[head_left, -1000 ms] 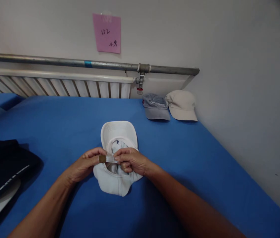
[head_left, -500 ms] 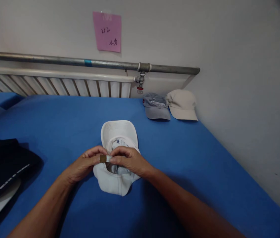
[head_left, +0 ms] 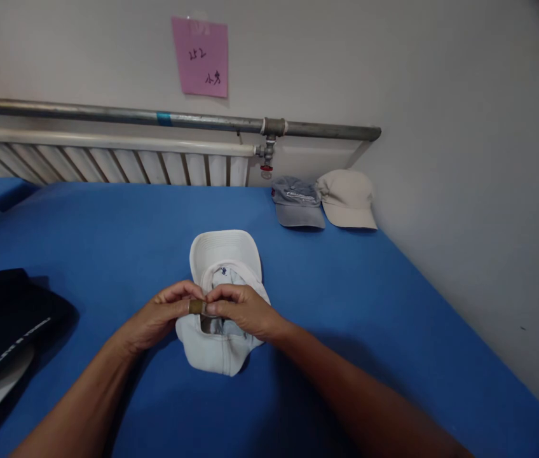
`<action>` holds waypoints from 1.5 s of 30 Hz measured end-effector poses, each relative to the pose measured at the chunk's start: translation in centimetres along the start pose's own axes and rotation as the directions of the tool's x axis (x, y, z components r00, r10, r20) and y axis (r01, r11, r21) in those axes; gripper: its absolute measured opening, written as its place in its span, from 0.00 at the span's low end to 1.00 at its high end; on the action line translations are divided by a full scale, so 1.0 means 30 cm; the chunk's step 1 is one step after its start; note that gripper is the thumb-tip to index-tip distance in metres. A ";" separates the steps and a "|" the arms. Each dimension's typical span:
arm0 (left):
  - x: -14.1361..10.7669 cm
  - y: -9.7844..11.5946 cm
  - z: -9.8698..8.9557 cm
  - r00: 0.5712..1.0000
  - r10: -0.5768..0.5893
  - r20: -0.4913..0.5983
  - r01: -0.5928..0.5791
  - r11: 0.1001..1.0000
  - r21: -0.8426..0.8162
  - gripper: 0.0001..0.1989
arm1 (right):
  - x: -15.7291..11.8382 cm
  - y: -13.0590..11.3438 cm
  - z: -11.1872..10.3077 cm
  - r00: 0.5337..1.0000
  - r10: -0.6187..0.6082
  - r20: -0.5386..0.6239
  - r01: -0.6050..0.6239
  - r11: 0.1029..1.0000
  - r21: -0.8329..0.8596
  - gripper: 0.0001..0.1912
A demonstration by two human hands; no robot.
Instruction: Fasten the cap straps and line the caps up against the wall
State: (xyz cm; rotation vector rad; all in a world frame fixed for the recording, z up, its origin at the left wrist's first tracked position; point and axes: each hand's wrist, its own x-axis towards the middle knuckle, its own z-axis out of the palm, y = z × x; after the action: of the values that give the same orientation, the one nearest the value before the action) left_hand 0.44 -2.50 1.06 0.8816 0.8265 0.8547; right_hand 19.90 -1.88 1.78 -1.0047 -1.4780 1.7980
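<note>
A: Where does the soft white fabric baseball cap (head_left: 207,353) lie?

B: Hollow side up on a smooth blue cover (head_left: 121,235), its curved brim (head_left: 225,249) pointing away from the person, its rear opening toward them.

A: And the hands?

B: The left hand (head_left: 157,315) pinches the brown-tabbed white back strap (head_left: 196,306) at its tab. The right hand (head_left: 245,310) has thumb and forefinger drawn together on the strap just beside it, the grip itself partly hidden. The strap's long axis runs left to right, hand to hand; neither is clearly nearer.

A: What borders the scene?

B: Blue cover spreads beyond the brim toward a white ribbed radiator (head_left: 197,168), and right toward a pale wall (head_left: 464,191). A faded grey cap (head_left: 299,203) and a beige cap (head_left: 348,200) sit at the far right corner, well apart from the hands.
</note>
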 end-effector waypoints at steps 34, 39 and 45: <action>-0.037 0.006 -0.022 0.956 0.282 0.081 -0.293 0.902 0.316 0.09 | 0.008 0.008 -0.003 0.998 0.058 0.003 -0.058 0.992 0.116 0.03; -0.039 0.006 0.003 0.944 0.322 0.069 -0.321 0.851 0.415 0.07 | 0.008 0.013 -0.003 0.997 0.072 -0.024 -0.067 0.983 0.172 0.05; -0.044 0.002 0.010 0.918 0.384 0.097 -0.381 0.790 0.480 0.04 | 0.014 0.033 -0.009 0.998 0.061 -0.035 -0.051 0.972 0.230 0.07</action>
State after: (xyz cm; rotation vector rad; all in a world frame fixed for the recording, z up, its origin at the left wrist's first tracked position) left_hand 0.15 -3.72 1.56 1.5409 0.9020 1.0162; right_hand 19.92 -1.60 0.72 -0.9682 -1.1949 1.9245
